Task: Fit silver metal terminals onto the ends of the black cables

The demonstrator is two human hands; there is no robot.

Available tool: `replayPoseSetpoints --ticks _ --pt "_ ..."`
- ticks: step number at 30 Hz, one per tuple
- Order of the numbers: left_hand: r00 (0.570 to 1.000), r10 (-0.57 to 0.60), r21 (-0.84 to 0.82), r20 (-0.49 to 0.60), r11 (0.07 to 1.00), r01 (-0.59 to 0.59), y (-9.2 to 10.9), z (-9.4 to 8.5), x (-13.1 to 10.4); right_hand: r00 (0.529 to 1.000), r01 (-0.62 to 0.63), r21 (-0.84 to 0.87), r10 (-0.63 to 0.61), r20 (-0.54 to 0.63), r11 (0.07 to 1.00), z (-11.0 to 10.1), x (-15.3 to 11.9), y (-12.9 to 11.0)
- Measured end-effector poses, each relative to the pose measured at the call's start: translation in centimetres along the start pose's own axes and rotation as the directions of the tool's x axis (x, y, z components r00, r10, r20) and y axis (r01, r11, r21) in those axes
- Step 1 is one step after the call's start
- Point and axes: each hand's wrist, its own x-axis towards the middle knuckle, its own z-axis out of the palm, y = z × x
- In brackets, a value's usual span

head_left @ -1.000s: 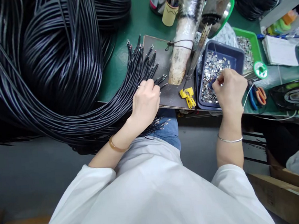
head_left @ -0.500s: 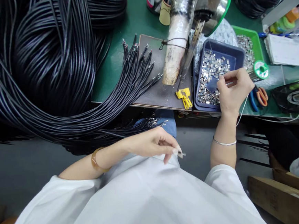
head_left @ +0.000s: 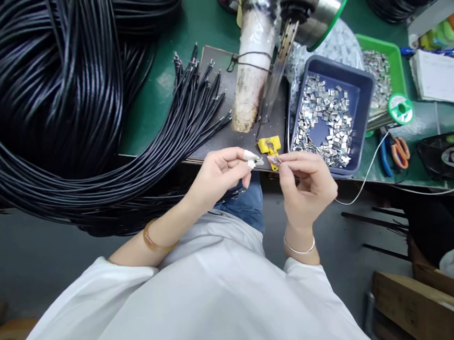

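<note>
Working at a green bench (head_left: pixel 163 88), with black cables (head_left: pixel 95 196) massed at left and a blue tray (head_left: pixel 359 94) at right. Holding left hand (head_left: pixel 217 176) and right hand (head_left: pixel 310 187) nearly fingertip to fingertip, near a yellow clip (head_left: pixel 269 144); pinching a metal piece (head_left: pixel 258 161) in the left fingertips, a tiny part (head_left: pixel 275 160), too small to identify, in the right.
</note>
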Motion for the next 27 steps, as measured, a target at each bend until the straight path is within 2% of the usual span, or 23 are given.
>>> replayPoseSetpoints --ticks 4,8,11,15,19,21,22,25,26,27 --pt "0.999 0.05 0.027 0.017 0.998 -0.05 0.1 0.0 0.1 0.996 -0.083 0.075 0.085 -0.029 0.994 0.9 -0.3 0.1" --pt "0.997 0.081 0.074 0.013 0.994 -0.081 0.1 -0.2 0.1 0.978 -0.203 0.103 0.196 0.077 0.974 1.4 -0.1 0.1" --pt "0.993 0.117 0.121 -0.023 0.986 -0.113 -0.1 -0.1 0.1 0.969 -0.229 0.167 0.208 0.134 0.959 1.6 -0.1 0.1" --pt "0.973 0.222 0.2 -0.058 0.958 -0.207 -0.4 0.1 -0.1 0.969 -0.237 0.213 0.215 0.123 0.948 1.8 -0.2 0.1" --pt "0.946 0.326 0.339 -0.004 0.89 -0.305 -0.5 0.0 -0.2 0.96 -0.264 0.234 0.232 0.156 0.936 1.5 -0.1 0.1" --pt "0.898 0.434 0.471 0.066 0.78 -0.412 -0.5 -0.3 -0.1 0.962 -0.252 0.223 0.22 0.159 0.942 1.4 -0.2 -0.1" --pt "0.854 0.507 0.554 0.119 0.68 -0.481 -0.6 -0.4 -0.1 0.968 -0.23 0.192 0.204 0.146 0.954 1.4 -0.2 -0.2" --pt "0.668 0.682 0.741 0.298 0.276 -0.612 -0.8 -0.7 0.1 0.987 -0.151 0.073 0.146 0.073 0.986 1.5 -0.5 -0.2" --pt "0.615 0.712 0.763 0.34 0.173 -0.623 -0.9 -0.8 0.1 0.986 -0.159 0.082 0.155 0.059 0.984 1.6 -0.6 -0.1" --pt "0.577 0.731 0.767 0.364 0.116 -0.631 -0.9 -0.7 0.1 0.981 -0.19 0.134 0.182 0.064 0.973 1.6 -0.7 0.0"
